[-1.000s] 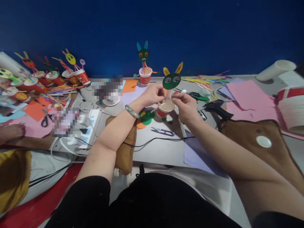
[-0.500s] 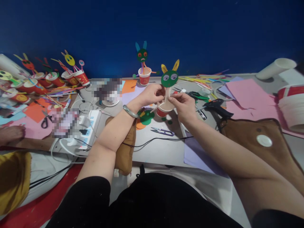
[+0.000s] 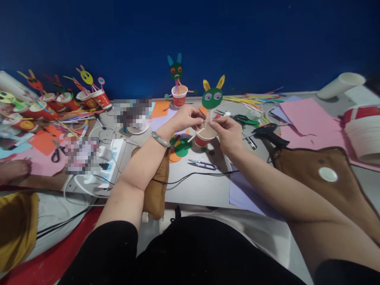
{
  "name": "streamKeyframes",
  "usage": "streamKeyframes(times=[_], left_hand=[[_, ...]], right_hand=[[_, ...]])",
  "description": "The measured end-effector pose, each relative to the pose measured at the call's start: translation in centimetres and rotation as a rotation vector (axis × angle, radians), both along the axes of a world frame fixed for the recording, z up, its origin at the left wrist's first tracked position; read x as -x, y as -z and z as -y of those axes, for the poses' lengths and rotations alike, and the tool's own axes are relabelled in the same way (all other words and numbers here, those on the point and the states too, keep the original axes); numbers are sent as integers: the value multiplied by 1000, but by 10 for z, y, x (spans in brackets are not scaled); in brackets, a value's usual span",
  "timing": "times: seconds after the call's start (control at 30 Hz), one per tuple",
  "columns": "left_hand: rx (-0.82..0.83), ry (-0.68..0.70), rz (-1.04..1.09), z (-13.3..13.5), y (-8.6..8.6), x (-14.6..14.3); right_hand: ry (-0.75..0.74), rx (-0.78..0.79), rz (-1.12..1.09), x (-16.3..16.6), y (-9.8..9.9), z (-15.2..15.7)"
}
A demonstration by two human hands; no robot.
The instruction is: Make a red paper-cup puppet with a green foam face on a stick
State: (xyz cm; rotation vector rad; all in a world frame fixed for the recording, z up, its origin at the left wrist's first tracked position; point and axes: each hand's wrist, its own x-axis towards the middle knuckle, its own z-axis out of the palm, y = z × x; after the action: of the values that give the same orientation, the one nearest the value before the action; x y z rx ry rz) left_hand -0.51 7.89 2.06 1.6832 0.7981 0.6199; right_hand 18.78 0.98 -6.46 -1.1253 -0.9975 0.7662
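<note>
Since half a second ago both hands and the cup have dropped slightly. Left hand grips the rim of the red paper cup; right hand pinches the stick carrying the green rabbit face upright above it. Cup sits mid-tabletop, toward the far edge; snips lie just nearer.

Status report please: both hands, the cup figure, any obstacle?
Left hand and right hand pinch the straw neck above the red cup. Green bunny face upright. Small scissors nearby, not blocking.
</note>
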Motion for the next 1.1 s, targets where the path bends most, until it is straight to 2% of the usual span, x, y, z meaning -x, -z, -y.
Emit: streamKeyframes(times=[0.2, 0.43, 0.67, 0.97, 1.1], left_hand=[[81, -24, 37, 4, -3, -2], [122, -117, 63, 6, -3, -6], [72, -81, 51, 3, -4, 0], [-15, 46, 19, 4, -7, 5], [27, 17, 37, 4, -4, 1]], right_hand=[[30, 3, -26, 5, 1, -1], [28, -17, -21, 8, 2, -1], [33, -6, -24, 9, 0, 0], [22, 2, -10, 9, -2, 1], [17, 0, 15, 7, 0, 1]])
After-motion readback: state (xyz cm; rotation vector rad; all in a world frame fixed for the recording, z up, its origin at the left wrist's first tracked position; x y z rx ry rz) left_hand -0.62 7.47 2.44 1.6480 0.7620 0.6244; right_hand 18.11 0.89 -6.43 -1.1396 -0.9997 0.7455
